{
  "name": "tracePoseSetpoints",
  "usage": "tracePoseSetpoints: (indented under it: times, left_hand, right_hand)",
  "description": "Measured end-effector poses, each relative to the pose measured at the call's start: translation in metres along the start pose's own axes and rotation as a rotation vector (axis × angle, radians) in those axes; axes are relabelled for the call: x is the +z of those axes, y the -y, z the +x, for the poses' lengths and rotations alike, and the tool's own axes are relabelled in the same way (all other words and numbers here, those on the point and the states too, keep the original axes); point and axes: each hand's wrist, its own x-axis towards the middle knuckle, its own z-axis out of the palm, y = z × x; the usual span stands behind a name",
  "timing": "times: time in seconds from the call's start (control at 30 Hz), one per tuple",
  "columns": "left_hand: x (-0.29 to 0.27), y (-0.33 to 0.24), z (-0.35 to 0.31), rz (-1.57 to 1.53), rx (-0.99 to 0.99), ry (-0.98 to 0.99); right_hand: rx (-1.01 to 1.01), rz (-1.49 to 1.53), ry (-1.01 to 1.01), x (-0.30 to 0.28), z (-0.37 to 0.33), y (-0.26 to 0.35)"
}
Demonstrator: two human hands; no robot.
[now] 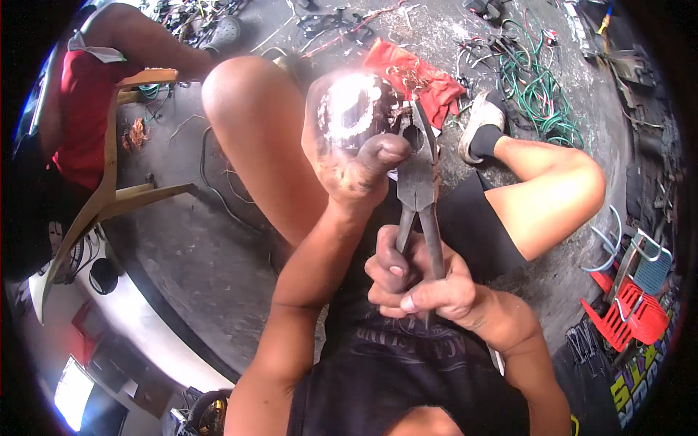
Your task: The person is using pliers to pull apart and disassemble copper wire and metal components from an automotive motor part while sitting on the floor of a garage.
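My left hand (352, 174) is wrapped around a round, shiny metal part (349, 109) with a ring of toothed slots, like a motor core; glare washes out much of its face. Pliers (417, 178) with long grey handles stand upright in my right hand (422, 280), which is closed on the handles. Their jaws are at the right edge of the metal part, next to my left thumb. Whether the jaws bite on a wire there I cannot tell. Just beyond, a red cloth (440, 109) lies on the floor with thin copper wire scraps (408, 76) on it.
Green and red wires (538, 102) lie tangled at the far right. Dark metal scraps (327, 25) are strewn at the back. A seated person's leg (145, 36) and a wooden frame (109, 160) are at the left. A red plastic piece (632, 312) sits at the right.
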Motion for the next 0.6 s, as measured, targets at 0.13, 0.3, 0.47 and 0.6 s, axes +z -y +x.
tracePoseSetpoints:
  times: [0.13, 0.3, 0.47, 0.6]
  left_hand:
    - [0.008, -0.003, 0.010, -0.018, 0.121, -0.092]
    - [0.002, -0.008, 0.016, 0.294, 0.353, -0.125]
    - [0.000, -0.008, 0.012, 0.428, 0.390, -0.003]
    - [-0.003, -0.009, 0.015, 0.417, 0.382, -0.021]
  right_hand:
    - [-0.050, -0.168, -0.061, -0.003, 0.004, 0.008]
    - [-0.377, -1.256, -0.342, -0.020, -0.007, 0.036]
    - [-0.612, -1.381, -0.647, -0.011, -0.011, 0.035]
    - [-0.474, -1.025, -0.539, -0.041, -0.020, 0.029]
